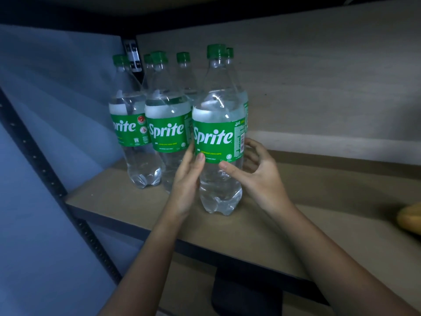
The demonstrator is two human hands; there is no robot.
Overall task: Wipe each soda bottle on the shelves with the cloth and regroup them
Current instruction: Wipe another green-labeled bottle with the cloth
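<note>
Both hands are at the front bottle (218,142) — the left hand (187,179) lies along its left side with the thumb curled onto the lower edge of the green label, holding it, and the right hand (257,172) sits at its right side with fingers spread and loosely bent, thumb tip touching the clear plastic just under the label, the other fingers apart from it.

Around them is a shelf (284,236), a wide brown board with a dark front edge, backed by a pale board wall (319,76) and carried on the left by a dark metal post (45,176) with a row of holes. Another board lies overhead in shadow.

All the bottles stand upright toward the left rear of the shelf. The front bottle is nearest the edge; just beside it to the left stand a middle bottle (167,133) and a left bottle (131,131), labels facing out. More green caps (183,57) show behind them — how many bottles stand in that back row cannot be told for sure.

At the far right edge lies a blurred yellow thing (410,218), too unclear to name.
</note>
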